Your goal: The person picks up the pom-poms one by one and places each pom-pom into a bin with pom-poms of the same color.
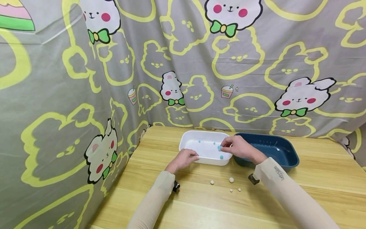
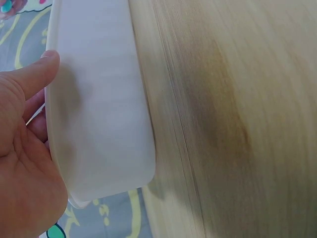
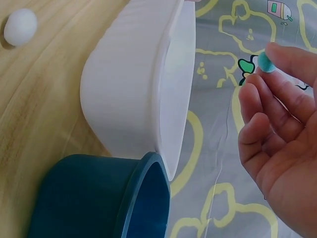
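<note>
Between thumb and fingertips, my right hand (image 1: 235, 147) pinches a small teal ball (image 3: 266, 62) above the right end of the white tub (image 1: 210, 161). Several other teal balls (image 1: 221, 157) lie inside that tub. My left hand (image 1: 184, 158) grips the tub's near rim toward its left end. In the left wrist view the thumb (image 2: 44, 69) lies over the rim and the fingers are partly hidden behind the wall. Beside the white tub stands a dark blue tub (image 1: 294, 159), with one small white ball (image 1: 278, 149) in it.
Several white balls of differing sizes, one of them a larger ball (image 1: 231, 180), lie on the wooden table (image 1: 200, 206) in front of the tubs. A patterned grey curtain (image 1: 197, 63) hangs behind the table and along its left side.
</note>
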`<state>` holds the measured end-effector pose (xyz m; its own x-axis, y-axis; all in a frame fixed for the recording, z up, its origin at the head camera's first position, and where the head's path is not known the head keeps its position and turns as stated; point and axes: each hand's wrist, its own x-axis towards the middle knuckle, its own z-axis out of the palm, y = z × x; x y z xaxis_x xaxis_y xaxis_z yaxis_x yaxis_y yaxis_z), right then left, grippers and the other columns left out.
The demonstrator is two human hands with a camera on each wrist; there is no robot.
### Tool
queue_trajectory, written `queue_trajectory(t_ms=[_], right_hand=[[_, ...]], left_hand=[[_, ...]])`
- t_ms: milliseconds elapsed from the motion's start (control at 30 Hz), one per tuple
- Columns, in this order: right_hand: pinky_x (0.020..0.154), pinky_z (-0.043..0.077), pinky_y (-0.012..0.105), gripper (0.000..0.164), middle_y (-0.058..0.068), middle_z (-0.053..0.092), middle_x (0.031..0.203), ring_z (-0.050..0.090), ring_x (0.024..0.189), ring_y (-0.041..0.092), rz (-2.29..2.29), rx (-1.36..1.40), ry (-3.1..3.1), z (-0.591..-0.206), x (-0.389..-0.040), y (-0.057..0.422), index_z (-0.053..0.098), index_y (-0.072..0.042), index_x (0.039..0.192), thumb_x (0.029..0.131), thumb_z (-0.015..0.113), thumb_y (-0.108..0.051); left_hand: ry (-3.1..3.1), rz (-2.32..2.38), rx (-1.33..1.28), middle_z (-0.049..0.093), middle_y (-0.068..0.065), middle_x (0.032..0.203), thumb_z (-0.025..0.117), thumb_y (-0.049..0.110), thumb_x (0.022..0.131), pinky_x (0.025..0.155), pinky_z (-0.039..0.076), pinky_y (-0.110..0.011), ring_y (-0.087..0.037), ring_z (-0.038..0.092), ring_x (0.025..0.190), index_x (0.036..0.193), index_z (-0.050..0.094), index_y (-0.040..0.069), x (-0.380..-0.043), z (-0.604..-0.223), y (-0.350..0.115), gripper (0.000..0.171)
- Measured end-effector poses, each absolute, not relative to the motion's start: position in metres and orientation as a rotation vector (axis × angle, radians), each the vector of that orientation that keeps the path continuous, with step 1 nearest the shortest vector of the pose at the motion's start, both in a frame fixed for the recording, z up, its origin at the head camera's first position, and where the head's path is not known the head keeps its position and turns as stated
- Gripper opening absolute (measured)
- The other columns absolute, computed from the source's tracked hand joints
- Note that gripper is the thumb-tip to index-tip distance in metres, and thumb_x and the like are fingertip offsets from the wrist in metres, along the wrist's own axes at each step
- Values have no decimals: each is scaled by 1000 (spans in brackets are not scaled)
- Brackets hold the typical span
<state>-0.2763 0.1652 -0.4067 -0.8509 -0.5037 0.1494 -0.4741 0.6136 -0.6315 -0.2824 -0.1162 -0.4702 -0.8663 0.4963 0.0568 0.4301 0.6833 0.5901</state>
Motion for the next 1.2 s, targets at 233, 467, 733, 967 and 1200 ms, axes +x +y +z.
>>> queue_trajectory(t_ms=[233,467,733,967,1200], right_hand=[[62,47,31,6,-6,63,78,55,69,13,-1075,-834,2760,-406,-280,162,71,-14,90,88,68,-20],[60,46,32,13,3,67,82,54,66,15,-1103,-827,2704,-407,-285,159,71,-9,93,89,67,-21],[58,45,33,15,7,66,80,52,61,17,-1108,-788,2665,-402,-289,153,71,-7,94,90,66,-20],[60,45,34,18,6,66,82,57,67,25,-1102,-767,2669,-403,-296,149,71,-8,97,90,65,-23],[61,46,33,18,5,67,84,56,66,20,-1097,-777,2678,-406,-302,144,71,-6,98,90,66,-21]], left_hand=[[2798,909,784,68,8,91,61,27,94,75,47,-22,-4,59,83,96,74,16,-282,-470,-116,17],[2805,922,813,69,6,88,62,24,93,74,47,-23,-6,60,81,92,74,15,-283,-470,-115,15],[2805,912,812,69,6,89,62,25,93,75,47,-23,-6,60,82,93,74,15,-282,-470,-116,15],[2792,927,815,69,6,90,61,25,94,75,48,-24,-7,61,83,94,74,15,-282,-469,-115,16],[2813,891,819,69,7,89,62,25,93,75,47,-23,-5,59,81,94,74,15,-283,-471,-115,16]])
